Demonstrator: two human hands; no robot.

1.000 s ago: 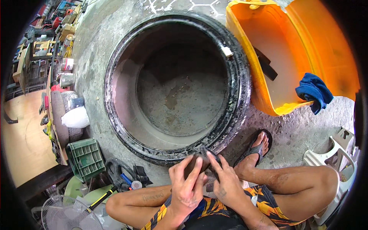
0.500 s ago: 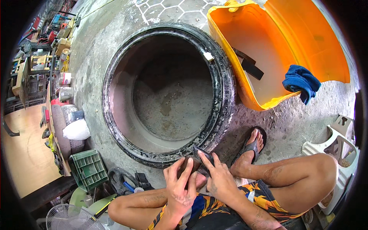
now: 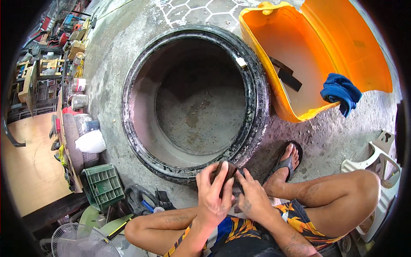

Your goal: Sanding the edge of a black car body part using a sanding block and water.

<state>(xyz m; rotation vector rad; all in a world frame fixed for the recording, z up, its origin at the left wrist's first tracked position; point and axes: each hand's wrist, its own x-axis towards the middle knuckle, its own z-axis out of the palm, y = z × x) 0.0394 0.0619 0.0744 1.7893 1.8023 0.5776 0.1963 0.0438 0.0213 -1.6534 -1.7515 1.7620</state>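
Observation:
A large black tyre lies flat on the concrete floor in front of me, its hollow middle showing the ground. My left hand grips a small dark patch-like piece at the tyre's near rim. My right hand sits just beside it, fingers touching the same piece and the tyre's edge. My bare knees flank the hands, and my right foot in a black sandal rests beside the tyre.
An orange plastic tub with a blue cloth over its rim stands at the right. A green crate, a white bag, cans and tools crowd the left. A white plastic stool is at the right, a fan at the lower left.
My view has moved closer to the tyre. Both hands stay at the near rim, and the left hand has closed further over the dark piece.

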